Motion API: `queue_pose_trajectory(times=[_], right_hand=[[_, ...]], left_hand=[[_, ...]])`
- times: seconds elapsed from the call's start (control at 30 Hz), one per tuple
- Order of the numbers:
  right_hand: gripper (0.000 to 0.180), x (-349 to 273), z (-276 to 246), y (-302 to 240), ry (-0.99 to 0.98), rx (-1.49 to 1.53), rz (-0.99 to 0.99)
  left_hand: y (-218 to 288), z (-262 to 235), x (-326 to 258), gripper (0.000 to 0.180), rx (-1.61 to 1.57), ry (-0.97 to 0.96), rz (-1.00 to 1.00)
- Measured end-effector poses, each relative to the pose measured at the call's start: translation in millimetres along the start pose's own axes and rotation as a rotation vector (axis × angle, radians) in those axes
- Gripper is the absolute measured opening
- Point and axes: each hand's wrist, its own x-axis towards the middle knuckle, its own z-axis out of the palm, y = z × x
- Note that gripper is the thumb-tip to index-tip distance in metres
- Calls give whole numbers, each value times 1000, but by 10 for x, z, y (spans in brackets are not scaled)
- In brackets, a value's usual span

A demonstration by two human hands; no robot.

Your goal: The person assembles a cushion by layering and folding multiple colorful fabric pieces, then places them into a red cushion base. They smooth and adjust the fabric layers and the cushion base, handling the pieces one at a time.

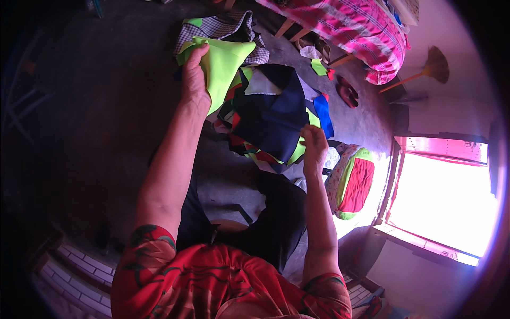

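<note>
My left hand [195, 80] is closed on a neon yellow-green cloth piece [226, 61], its thumb on top and the fingers hidden beneath. The cloth hangs down beside my wrist. Before me is a heap of fabric scraps with a large dark navy cloth [271, 117] spread over the top. At the right side of that heap, my right hand [315, 142] pinches the edge of a cloth, where navy and yellow-green pieces meet; which layer it grips is hard to make out. A blue scrap [323, 114] lies just beyond the right fingers.
A checked cloth [215, 31] lies behind my left hand. At far right are a pink plaid-covered bed [345, 29], a dark red shoe [347, 93] and a broom [435, 65]. A red and green cushion-like bundle [355, 183] sits by the bright window [441, 196].
</note>
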Motion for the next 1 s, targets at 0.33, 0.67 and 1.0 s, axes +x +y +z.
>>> queue_pose_trajectory(times=[0.33, 0.67, 1.0], right_hand=[[27, 477, 237, -44, -251, -879, -549], [27, 764, 129, -779, -225, -455, -490], [16, 1258, 302, -2023, -174, 468, -393]], left_hand=[[41, -24, -31, 34, -58, -38, -68], [120, -45, -35, 41, -15, -14, 36], [146, -53, -1, 45, -66, -16, 20]])
